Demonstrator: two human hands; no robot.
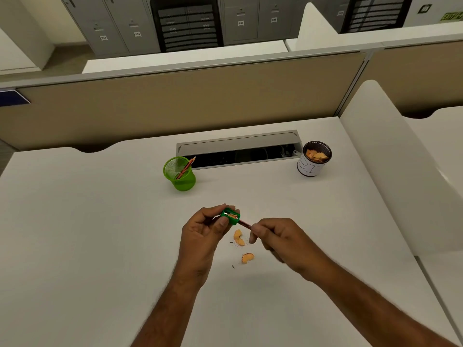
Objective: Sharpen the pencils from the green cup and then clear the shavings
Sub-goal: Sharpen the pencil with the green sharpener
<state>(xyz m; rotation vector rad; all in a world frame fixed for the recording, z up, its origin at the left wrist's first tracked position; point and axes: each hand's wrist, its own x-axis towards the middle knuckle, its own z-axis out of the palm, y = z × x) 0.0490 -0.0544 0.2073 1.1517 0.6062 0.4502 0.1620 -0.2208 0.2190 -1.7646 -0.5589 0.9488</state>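
My left hand pinches a small green sharpener above the white desk. A red pencil is stuck into the sharpener, and my right hand grips its other end. Orange shavings lie on the desk just below the sharpener, with another curl nearer to me. The green mesh cup stands further back on the left and holds a red pencil leaning to the right.
A dark mesh cup with a white paper label, holding shavings, stands at the back right. An open cable tray runs along the desk's rear. A beige partition rises behind it and a white divider on the right.
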